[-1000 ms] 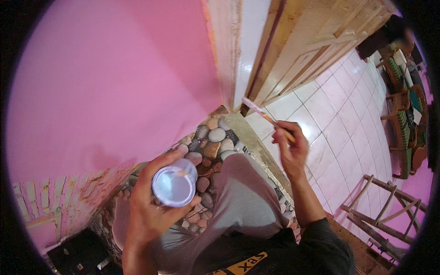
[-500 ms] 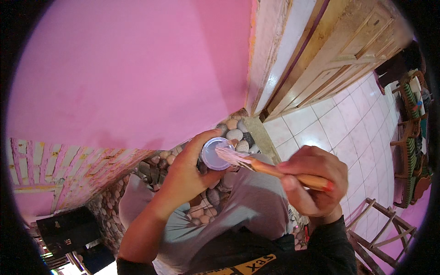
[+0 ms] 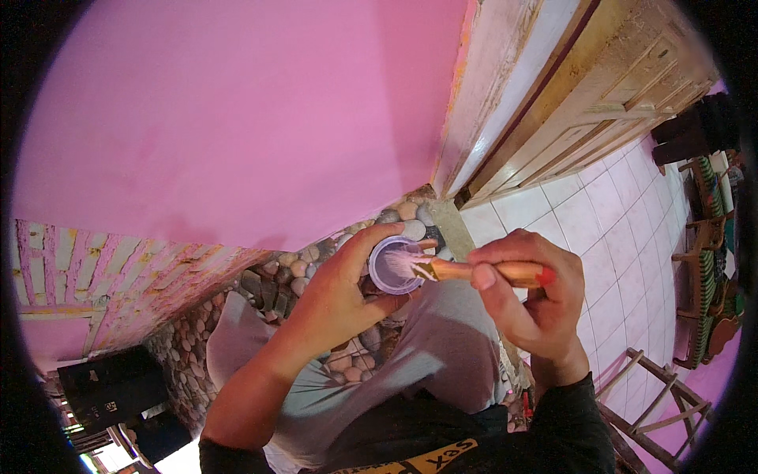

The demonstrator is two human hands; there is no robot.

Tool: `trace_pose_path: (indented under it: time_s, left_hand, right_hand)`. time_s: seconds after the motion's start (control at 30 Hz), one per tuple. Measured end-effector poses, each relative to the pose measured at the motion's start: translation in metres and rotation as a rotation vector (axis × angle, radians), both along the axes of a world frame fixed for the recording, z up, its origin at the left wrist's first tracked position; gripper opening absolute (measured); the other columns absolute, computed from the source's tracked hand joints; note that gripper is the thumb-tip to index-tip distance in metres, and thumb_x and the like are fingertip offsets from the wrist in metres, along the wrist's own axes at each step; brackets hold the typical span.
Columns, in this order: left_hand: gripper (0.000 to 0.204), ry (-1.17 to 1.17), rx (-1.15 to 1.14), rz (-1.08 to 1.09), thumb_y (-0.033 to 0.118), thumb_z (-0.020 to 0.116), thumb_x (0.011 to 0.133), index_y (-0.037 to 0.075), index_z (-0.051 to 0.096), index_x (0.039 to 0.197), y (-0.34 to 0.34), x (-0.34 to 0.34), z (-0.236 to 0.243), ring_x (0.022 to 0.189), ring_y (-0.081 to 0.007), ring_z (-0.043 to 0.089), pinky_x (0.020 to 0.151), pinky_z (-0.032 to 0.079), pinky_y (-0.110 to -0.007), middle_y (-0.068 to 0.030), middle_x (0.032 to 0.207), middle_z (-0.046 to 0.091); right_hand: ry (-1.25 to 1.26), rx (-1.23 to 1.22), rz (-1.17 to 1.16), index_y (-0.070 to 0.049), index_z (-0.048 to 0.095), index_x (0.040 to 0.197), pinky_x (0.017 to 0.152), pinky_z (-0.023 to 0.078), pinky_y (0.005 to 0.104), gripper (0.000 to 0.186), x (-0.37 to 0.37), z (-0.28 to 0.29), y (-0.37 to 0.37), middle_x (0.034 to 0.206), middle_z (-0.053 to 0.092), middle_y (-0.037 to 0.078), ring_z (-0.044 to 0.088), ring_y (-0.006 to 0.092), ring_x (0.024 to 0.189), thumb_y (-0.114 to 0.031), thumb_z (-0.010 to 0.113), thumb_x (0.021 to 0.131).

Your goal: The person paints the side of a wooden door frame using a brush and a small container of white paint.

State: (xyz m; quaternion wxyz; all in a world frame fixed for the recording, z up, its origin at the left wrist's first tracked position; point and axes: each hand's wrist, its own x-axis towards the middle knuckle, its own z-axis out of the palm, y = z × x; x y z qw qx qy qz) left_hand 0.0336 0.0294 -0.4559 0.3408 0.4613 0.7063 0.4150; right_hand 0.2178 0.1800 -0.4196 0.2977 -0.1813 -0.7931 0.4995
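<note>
My left hand (image 3: 347,288) is wrapped round a small pale plastic cup (image 3: 377,275), its open mouth tipped up toward me. In my right hand (image 3: 538,294) is a paintbrush (image 3: 458,269) with a wooden handle and a red end. The brush's pale, paint-coated bristles lie inside the cup's mouth, near its inner wall. How much the cup holds is hard to make out. Both hands are above my grey-clad legs (image 3: 418,347), in front of the pink wall (image 3: 237,118).
A wooden door (image 3: 608,87) and its frame stand at the right, beside a white tiled floor (image 3: 568,205). Pebble-patterned flooring (image 3: 347,365) lies below. A wooden rack (image 3: 659,407) is at lower right, a black box (image 3: 110,387) at lower left, and chairs (image 3: 703,245) at far right.
The brush's bristles have gone deeper into the cup. My left hand and the cup have shifted slightly right in the picture, and my right hand has turned a little.
</note>
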Motion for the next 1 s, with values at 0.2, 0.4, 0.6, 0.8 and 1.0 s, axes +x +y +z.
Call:
trace_pose_path:
  time_s: [0.2, 0.4, 0.6, 0.8, 1.0]
  left_hand:
    - [0.072, 0.037, 0.042, -0.020, 0.009, 0.084, 0.076, 0.007, 0.050, 0.140, -0.001, -0.003, -0.005, 0.117, -0.0260, 0.064, 0.098, 0.051, -0.036, -0.0148, 0.126, 0.063]
    - [0.075, 0.053, -0.018, -0.008, 0.008, 0.086, 0.075, 0.007, 0.049, 0.140, 0.003, -0.002, 0.003, 0.119, -0.0206, 0.063, 0.101, 0.050, -0.036, -0.0113, 0.127, 0.065]
    - [0.071, -0.045, -0.032, 0.008, 0.010, 0.087, 0.077, 0.007, 0.050, 0.138, 0.011, 0.000, 0.001, 0.118, -0.0195, 0.062, 0.098, 0.053, -0.035, -0.0119, 0.129, 0.063]
    - [0.070, 0.015, 0.062, 0.009, 0.007, 0.086, 0.077, 0.006, 0.050, 0.136, 0.013, -0.003, -0.008, 0.124, -0.0212, 0.058, 0.106, 0.047, -0.037, -0.0116, 0.135, 0.059]
    - [0.069, -0.021, 0.040, 0.105, 0.010, 0.089, 0.074, 0.007, 0.053, 0.134, 0.004, -0.007, 0.000, 0.120, -0.0187, 0.061, 0.102, 0.048, -0.035, -0.0110, 0.130, 0.062]
  right_hand:
    - [0.014, -0.317, -0.018, 0.002, 0.069, 0.101, 0.067, 0.054, 0.0262, 0.015, 0.002, -0.013, -0.006, 0.087, 0.073, 0.010, 0.069, 0.0133, 0.074, -0.011, 0.071, 0.093]
    - [0.122, -0.616, -0.224, 0.003, 0.065, 0.104, 0.054, 0.050, 0.0253, 0.021, 0.005, -0.022, -0.006, 0.080, 0.069, 0.010, 0.063, 0.0127, 0.064, -0.017, 0.067, 0.098]
    - [0.202, -0.704, -0.276, 0.004, 0.063, 0.104, 0.048, 0.050, 0.0301, 0.022, 0.013, -0.038, 0.002, 0.074, 0.066, 0.012, 0.061, 0.0172, 0.056, -0.017, 0.062, 0.099]
    - [0.489, -0.996, -0.299, 0.003, 0.061, 0.108, 0.048, 0.049, 0.0302, 0.026, 0.045, -0.075, 0.021, 0.071, 0.062, 0.013, 0.059, 0.0203, 0.055, -0.021, 0.057, 0.099]
    - [0.434, -0.915, -0.605, 0.004, 0.061, 0.110, 0.056, 0.054, 0.0294, 0.026, 0.061, -0.167, 0.049, 0.084, 0.066, 0.015, 0.064, 0.0206, 0.064, -0.019, 0.061, 0.099]
